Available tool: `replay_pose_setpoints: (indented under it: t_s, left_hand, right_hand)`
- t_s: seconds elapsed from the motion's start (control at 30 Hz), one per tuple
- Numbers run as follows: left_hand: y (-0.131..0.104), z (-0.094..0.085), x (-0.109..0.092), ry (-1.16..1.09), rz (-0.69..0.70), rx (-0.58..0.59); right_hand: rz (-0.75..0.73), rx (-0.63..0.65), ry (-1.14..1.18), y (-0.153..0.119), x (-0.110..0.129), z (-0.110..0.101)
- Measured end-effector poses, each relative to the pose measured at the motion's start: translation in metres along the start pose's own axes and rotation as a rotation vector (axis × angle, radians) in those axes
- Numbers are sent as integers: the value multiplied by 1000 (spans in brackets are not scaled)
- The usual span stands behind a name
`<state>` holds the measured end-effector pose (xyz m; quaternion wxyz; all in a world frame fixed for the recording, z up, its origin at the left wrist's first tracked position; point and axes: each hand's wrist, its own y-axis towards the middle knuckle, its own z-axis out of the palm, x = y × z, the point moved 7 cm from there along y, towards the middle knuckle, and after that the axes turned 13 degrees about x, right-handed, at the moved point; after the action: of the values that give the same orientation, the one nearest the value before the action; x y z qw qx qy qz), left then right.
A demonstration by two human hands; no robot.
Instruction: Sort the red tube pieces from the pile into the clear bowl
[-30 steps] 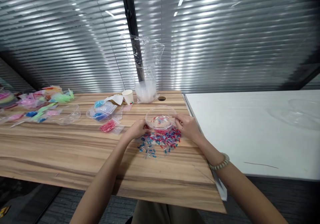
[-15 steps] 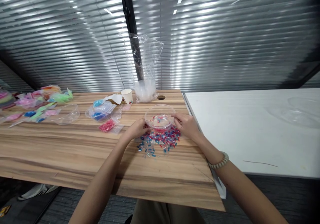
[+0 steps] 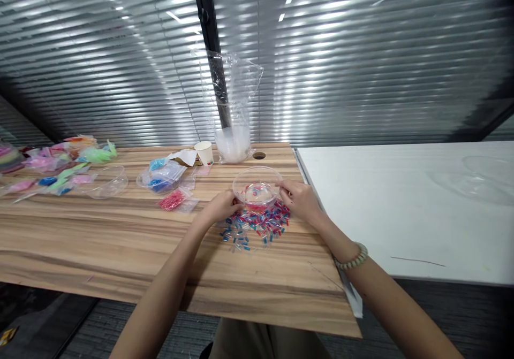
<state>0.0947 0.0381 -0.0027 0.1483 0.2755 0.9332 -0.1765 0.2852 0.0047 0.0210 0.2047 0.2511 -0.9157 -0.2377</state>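
A round clear plastic bowl (image 3: 257, 175) stands on the wooden table, with some red and blue pieces visible through it. Just in front of it lies a loose pile of small red, blue and clear tube-like pieces (image 3: 257, 225). My left hand (image 3: 223, 207) is closed at the bowl's lower left side, its fingertips partly hidden against the bowl and the pile. On the opposite side, my right hand (image 3: 299, 198) pinches the bowl's right rim between thumb and fingers, with its lower fingers near the pile.
Left of my hands lie a bag of red pieces (image 3: 172, 200) and a clear dish with blue packets (image 3: 160, 177). Behind are a paper cup (image 3: 204, 153) and a tall clear bag (image 3: 233, 142). Colourful packets (image 3: 60, 158) lie far left; a white table (image 3: 401, 204) adjoins right.
Both hands and the bowl stay practically in place. A shoe seen on the floor at the lower left is no longer in view.
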Motion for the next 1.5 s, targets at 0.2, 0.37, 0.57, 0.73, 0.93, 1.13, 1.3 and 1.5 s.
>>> replay_pose_setpoints:
  t_s: [0.2,0.37,0.57,0.73,0.93,1.13,1.3,1.5]
  left_hand:
    - [0,0,-1,20,6,-1]
    - [0,0,-2,26,-5,2]
    - [0,0,-2,18,-4,-12]
    - [0,0,-1,24,-3,-5]
    - [0,1,-1,25,14,-7]
    - [0,2,-2,13,25,1]
    - [-1,0,-2,26,23,-6]
    - [0,0,-3,-3,43,7]
  right_hand:
    - [9,10,3,0,0,0]
    - [17,33,-2,0,-2,2]
    - [21,43,-3,1,-1,2]
    - [22,52,1,1,0,1]
    - [21,76,5,2,-1,3]
    - [11,81,17,2,-2,5]
    - [2,71,16,2,0,2]
    - [-24,35,4,1,1,1]
